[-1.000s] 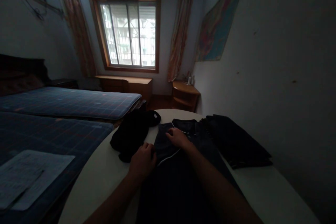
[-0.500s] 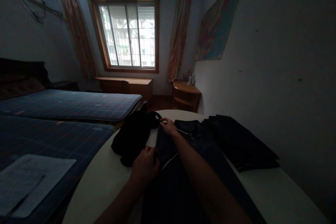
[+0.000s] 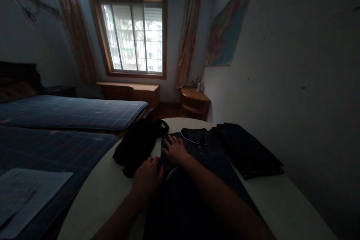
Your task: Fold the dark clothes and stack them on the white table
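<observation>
A dark polo shirt [image 3: 205, 157] with white collar trim and buttons lies flat on a white round table [image 3: 107, 195]. My right hand [image 3: 174, 149] rests on the shirt's left shoulder, fingers spread and flat. My left hand [image 3: 147, 177] sits at the shirt's left edge just below, fingers curled onto the fabric fold. A crumpled black garment [image 3: 137, 146] lies just left of both hands.
A folded dark garment [image 3: 247, 150] lies on the table at the right, near the wall. Beds with blue plaid covers [image 3: 64, 112] stand to the left, with white paper [image 3: 25, 191] on the near one. A window, a wooden desk and a corner shelf [image 3: 194, 101] are at the back.
My right hand moved from the collar area back down onto the shirt's left shoulder and flattened out. My left hand stayed at the shirt's left edge. The view shifted slightly.
</observation>
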Demonstrator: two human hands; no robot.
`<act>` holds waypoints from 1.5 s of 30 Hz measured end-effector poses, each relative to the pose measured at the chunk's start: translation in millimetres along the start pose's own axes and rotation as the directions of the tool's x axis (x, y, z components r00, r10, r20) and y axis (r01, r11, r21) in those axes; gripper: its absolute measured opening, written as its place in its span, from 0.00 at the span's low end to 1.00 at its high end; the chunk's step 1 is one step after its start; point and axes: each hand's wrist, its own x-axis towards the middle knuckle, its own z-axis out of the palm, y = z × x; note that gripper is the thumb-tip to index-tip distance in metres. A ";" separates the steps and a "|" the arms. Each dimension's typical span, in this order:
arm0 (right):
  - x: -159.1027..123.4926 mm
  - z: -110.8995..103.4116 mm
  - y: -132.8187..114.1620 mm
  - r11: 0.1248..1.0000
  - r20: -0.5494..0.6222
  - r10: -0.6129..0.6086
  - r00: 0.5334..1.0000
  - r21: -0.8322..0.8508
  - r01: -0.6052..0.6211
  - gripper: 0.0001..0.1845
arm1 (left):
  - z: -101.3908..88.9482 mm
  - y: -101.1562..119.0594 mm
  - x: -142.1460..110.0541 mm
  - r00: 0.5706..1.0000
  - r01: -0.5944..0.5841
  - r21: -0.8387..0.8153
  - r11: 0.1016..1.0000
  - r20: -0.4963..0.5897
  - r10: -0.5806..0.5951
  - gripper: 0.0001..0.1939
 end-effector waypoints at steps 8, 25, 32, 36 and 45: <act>-50.9 -31.0 27.1 0.995 -0.006 -0.100 0.995 -0.006 0.100 0.29 | -9.8 -0.5 -2.8 0.998 0.048 0.142 0.989 0.043 -0.055 0.17; -100.1 -22.1 75.2 0.940 0.041 0.335 0.941 0.058 -0.337 0.46 | -13.8 -8.4 1.7 0.987 0.128 0.049 0.990 0.091 -0.132 0.08; -90.6 -24.2 75.3 0.939 0.126 0.339 0.932 0.009 -0.343 0.46 | -2.2 -15.1 5.1 0.990 0.130 -0.117 0.985 0.063 -0.123 0.14; -84.5 -25.6 81.4 0.953 0.094 0.293 0.952 0.053 -0.298 0.45 | -4.7 -9.7 1.5 0.992 0.110 -0.182 0.977 0.078 -0.098 0.13; -88.6 -31.0 70.3 0.993 -0.257 0.054 0.965 0.114 -0.025 0.23 | -3.5 -0.4 -2.5 0.998 -0.012 -0.312 0.950 -0.064 -0.008 0.11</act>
